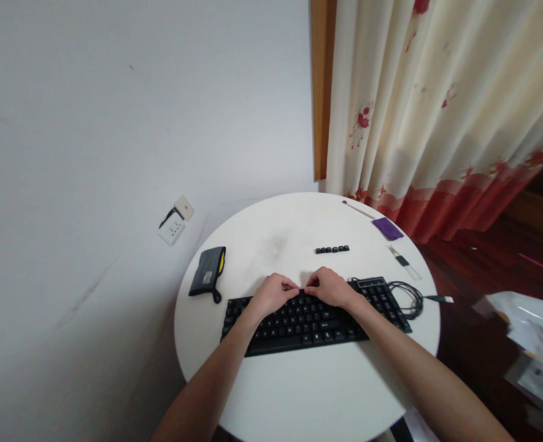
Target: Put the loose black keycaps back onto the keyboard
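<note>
A black keyboard (308,322) lies on a round white table (299,387). My left hand (273,293) and my right hand (331,286) both rest on the keyboard's far edge near its top row, fingers curled and fingertips nearly touching each other. What the fingertips pinch is hidden; it looks like a key at the top row. A short row of loose black keycaps (332,249) lies on the table just beyond my hands.
A dark pouch with a yellow edge (208,273) lies at the left. The keyboard's coiled cable and USB plug (418,298) sit at the right. A purple cloth (388,228), a thin stick (358,209) and a small tool (404,261) lie far right. Curtain and wall stand behind.
</note>
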{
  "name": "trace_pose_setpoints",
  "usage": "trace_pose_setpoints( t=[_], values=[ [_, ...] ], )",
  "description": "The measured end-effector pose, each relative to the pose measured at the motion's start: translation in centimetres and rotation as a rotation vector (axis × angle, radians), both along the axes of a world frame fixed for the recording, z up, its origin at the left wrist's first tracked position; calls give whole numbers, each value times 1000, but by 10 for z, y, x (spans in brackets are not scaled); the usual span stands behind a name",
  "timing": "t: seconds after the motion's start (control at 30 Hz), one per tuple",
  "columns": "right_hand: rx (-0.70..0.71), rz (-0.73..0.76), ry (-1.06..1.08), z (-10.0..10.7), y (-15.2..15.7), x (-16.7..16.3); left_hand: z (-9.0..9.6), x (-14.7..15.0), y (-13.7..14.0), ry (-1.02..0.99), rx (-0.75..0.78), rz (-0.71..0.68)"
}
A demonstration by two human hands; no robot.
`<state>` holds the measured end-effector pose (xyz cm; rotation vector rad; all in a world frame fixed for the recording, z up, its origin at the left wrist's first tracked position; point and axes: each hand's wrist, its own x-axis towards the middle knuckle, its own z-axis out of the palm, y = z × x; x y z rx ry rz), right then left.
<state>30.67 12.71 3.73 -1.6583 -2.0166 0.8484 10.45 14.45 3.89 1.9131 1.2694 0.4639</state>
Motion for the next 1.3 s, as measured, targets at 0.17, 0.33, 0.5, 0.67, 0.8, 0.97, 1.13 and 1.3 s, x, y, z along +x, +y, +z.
trace_pose_setpoints(
  t=[0.17, 0.33, 0.5, 0.67, 0.8, 0.97, 1.13, 1.3],
  values=[
    [-12, -12, -22, -1, 0, 0, -4, 0, 2, 5, -11, 1],
    [-2, 19, 22, -3, 1, 3, 3, 0, 0, -17, -35, -7],
    [47, 72, 78, -2, 3, 8, 11, -1, 0, 59, 67, -41],
    [82, 52, 75, -1, 4, 9, 10, 0, -2, 30, 72, -38],
    [41, 28, 47, -2, 1, 5, 2, 0, -2, -12, 17, -20],
    [44, -2, -22, -4, 0, 4, -2, 0, -1, 0, 11, 6],
    [76, 25, -49, -1, 1, 6, 3, 2, -2, 10, 65, -7],
    [98, -111, -154, 11, 0, 14, 12, 8, 8, 14, 121, 31]
  ],
)
